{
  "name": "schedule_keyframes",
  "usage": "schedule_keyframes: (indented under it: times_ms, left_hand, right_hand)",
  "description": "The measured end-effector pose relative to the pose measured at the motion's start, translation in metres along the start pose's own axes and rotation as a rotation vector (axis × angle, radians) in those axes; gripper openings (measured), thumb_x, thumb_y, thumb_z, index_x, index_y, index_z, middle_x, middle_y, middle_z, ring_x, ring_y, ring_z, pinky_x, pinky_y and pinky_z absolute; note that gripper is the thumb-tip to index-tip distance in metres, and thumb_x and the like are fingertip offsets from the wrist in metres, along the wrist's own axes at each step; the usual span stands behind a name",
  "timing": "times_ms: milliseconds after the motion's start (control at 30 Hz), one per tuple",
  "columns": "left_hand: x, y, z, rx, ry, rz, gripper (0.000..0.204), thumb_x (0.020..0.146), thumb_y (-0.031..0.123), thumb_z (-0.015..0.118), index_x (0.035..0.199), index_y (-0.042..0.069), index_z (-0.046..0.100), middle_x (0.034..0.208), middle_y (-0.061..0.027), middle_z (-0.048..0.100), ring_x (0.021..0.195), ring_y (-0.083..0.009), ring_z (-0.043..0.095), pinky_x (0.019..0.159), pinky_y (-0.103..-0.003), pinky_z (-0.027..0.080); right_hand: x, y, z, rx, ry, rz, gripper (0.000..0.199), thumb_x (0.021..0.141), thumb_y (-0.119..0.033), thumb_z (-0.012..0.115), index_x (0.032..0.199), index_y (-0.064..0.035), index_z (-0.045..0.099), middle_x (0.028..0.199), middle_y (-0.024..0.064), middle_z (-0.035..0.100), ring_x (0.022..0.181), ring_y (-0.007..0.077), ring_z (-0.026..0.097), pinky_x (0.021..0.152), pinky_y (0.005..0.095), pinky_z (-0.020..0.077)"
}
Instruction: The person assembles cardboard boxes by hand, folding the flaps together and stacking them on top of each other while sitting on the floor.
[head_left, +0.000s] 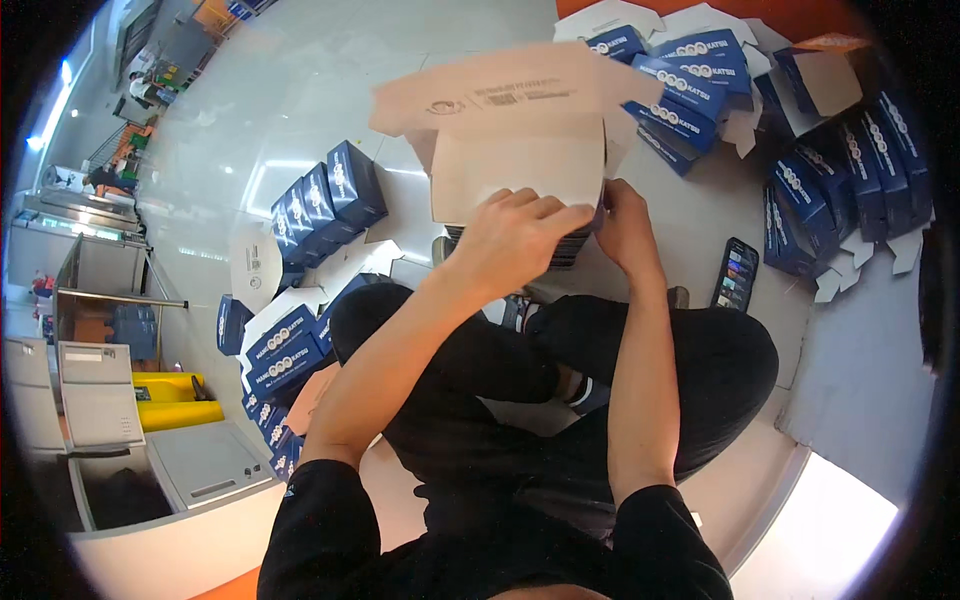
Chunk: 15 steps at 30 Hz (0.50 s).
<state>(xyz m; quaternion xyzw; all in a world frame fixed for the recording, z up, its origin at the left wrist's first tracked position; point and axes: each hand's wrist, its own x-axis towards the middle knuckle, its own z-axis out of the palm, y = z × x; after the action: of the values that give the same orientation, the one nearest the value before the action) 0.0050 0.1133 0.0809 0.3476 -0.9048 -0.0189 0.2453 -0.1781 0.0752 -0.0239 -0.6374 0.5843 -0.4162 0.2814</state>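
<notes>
In front of my crossed legs is a small food carton (520, 165), its pale inside facing up and its printed flap (500, 90) spread out at the far side. My left hand (520, 235) is closed at the carton's near edge, thumb toward the right corner. At that right corner my right hand (627, 225) grips the side, fingers bent and partly hidden behind the cardboard. Dark stacked edges (570, 250) show beneath the carton; what they belong to is mostly covered by my left hand.
Folded blue cartons (345, 190) stand to the left, with more blue cartons (285, 350) beside my left knee. Piles of blue cartons (680, 95) lie at the far right, others (800, 200) nearer. A phone (737, 275) lies by my right knee. White cabinets (205, 460) stand left.
</notes>
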Motion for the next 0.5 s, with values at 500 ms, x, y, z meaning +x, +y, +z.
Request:
schedule_keyframes:
  times_ms: [500]
  left_hand:
    - [0.019,-0.013,-0.005,-0.144,-0.050,-0.096,0.020,0.089,0.005,0.064,0.109,0.004,0.063,0.085,-0.0143,0.069,0.077,-0.0348,0.067,0.067,-0.043,0.052]
  right_hand:
    - [0.001,-0.015,-0.005,0.040,-0.028,0.053,0.018,0.084,-0.011,0.065,0.092,0.0056,0.066,0.098,0.0262,0.064,0.096,0.0450,0.060,0.086,0.0495,0.0479]
